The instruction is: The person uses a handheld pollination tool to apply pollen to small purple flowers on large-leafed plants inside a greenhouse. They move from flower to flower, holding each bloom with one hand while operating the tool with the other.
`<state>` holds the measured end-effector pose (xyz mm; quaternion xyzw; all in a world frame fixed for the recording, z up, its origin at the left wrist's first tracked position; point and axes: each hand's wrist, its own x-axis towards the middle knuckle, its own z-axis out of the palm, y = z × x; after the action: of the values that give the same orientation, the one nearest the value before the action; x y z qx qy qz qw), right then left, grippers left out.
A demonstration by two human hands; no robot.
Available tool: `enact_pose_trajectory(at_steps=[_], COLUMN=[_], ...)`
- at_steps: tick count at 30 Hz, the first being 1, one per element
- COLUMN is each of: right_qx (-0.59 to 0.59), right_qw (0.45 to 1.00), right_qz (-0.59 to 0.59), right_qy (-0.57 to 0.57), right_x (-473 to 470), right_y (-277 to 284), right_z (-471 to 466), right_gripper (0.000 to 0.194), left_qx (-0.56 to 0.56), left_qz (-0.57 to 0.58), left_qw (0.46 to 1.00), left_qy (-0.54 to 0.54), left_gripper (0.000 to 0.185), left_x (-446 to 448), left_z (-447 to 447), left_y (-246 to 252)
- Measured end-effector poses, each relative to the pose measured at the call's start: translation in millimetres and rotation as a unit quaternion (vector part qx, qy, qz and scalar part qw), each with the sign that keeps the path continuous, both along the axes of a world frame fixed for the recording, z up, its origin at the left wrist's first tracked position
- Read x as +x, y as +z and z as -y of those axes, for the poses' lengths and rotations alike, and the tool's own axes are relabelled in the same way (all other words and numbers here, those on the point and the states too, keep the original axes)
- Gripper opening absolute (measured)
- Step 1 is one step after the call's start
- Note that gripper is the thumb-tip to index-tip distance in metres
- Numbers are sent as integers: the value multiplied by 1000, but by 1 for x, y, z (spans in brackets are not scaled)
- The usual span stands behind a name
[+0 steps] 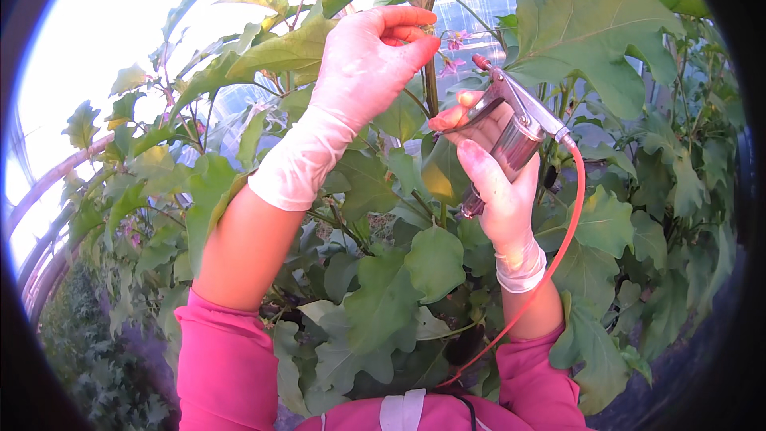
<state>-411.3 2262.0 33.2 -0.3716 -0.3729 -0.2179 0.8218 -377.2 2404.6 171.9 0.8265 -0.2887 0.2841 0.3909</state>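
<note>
My left hand (383,51), in a thin whitish glove, is raised at the upper middle with fingers and thumb bent together. A small yellowish-green plant part (428,29) shows at its fingertips, beside an eggplant stem (431,84); the fingers partly hide it. Two purple eggplant flowers (453,66) hang just right of these fingertips. My right hand (499,176), gloved too, holds a metal spray gun (519,131) by its cup, nozzle pointing up and left. Some fingers lie behind the lever. From the gun's rear end a red hose (575,209) curves down towards my body.
Broad eggplant leaves (592,30) crowd around both hands, some overhanging the spray gun. A dark eggplant fruit (465,344) hangs low near the hose. Curved greenhouse poles (54,182) stand at left. Clear plastic film (473,9) shows behind the plants. Low greenery (90,341) grows at lower left.
</note>
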Motion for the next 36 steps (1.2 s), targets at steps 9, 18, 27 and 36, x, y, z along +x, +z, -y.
enact_pose_trajectory(at_steps=[9, 18, 27, 36], right_qx=[-11, -37, -25, -18], right_qw=[999, 997, 998, 998], right_qz=[35, 22, 17, 11], right_qy=[-19, -72, -57, -58], right_x=[0, -8, -5, -4], right_y=[1, 5, 5, 4], right_z=[-9, -11, -7, -6], right_gripper=[54, 53, 55, 60], left_qx=[-69, -167, -169, -158], left_qz=[-145, -230, -234, -227], left_qw=[986, 955, 947, 950], left_qy=[-46, -84, -139, -146], left_gripper=[32, 31, 33, 33], left_x=[-5, -8, -10, -8], left_z=[-3, 0, 5, 6], left_y=[3, -2, -3, -6])
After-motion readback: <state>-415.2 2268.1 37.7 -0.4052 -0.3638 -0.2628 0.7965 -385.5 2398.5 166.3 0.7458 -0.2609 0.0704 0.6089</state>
